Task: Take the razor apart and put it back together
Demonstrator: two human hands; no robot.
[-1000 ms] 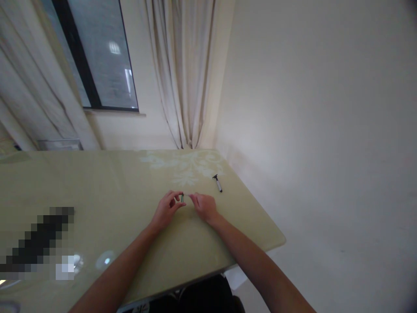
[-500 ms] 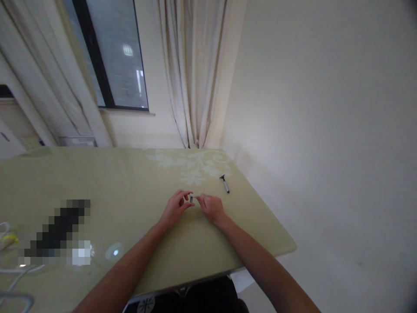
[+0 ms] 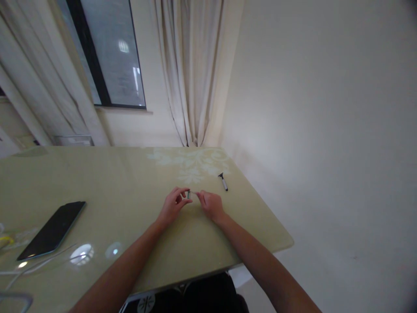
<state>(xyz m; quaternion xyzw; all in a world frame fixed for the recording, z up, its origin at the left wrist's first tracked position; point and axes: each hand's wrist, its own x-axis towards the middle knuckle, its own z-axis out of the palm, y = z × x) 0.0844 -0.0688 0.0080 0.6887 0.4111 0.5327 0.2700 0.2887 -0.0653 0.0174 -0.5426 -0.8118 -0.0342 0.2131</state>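
My left hand (image 3: 171,204) pinches a small, narrow dark piece with a greenish strip, which looks like a razor cartridge (image 3: 188,194), upright between thumb and fingertips. Close on its right is my right hand (image 3: 211,204), closed, with the fingers curled in. A thin pale tip (image 3: 193,192) reaches from the right hand toward the cartridge; what it belongs to is too small to make out. Beyond the right hand, a razor (image 3: 223,181) with a grey handle and black head lies on the table.
The glossy pale-green table (image 3: 130,174) meets a white wall (image 3: 325,130) on the right. A dark tablet or large phone (image 3: 54,230) lies at the left, near white cables (image 3: 32,268) and a yellow item (image 3: 6,240). A curtain (image 3: 192,78) hangs behind the table.
The view has shifted slightly. The left hand has turned the cartridge a little, so its greenish strip shows more clearly. Both hands stay close together.
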